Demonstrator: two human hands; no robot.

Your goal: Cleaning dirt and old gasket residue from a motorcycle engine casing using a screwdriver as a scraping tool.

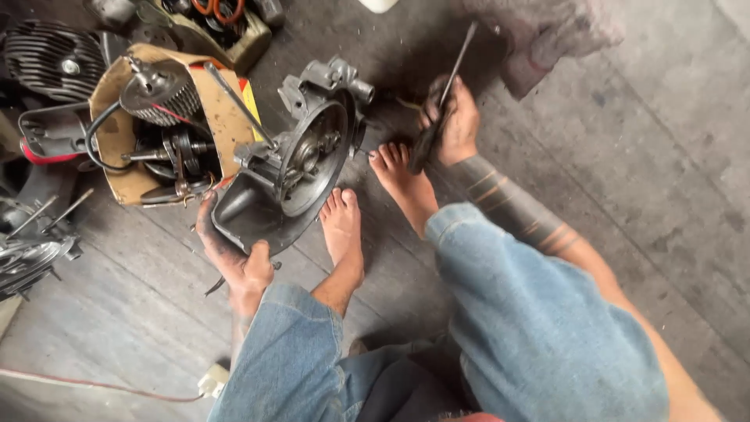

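Note:
A grey metal engine casing [301, 160] stands tilted on the concrete floor, its round opening facing me, in front of my bare feet [344, 230]. My left hand [234, 254], black with grease, grips the casing's lower edge. My right hand [453, 121] is closed around a screwdriver [441, 101], whose dark handle points down toward my toes and whose thin shaft sticks up and away. The screwdriver is apart from the casing, to its right.
A cardboard box [117, 94] at the left holds engine parts, with a finned cylinder head [160, 98] on top. Another finned part [51, 55] lies at far left, more metal parts [31, 250] below. A rag [547, 31] lies at top right.

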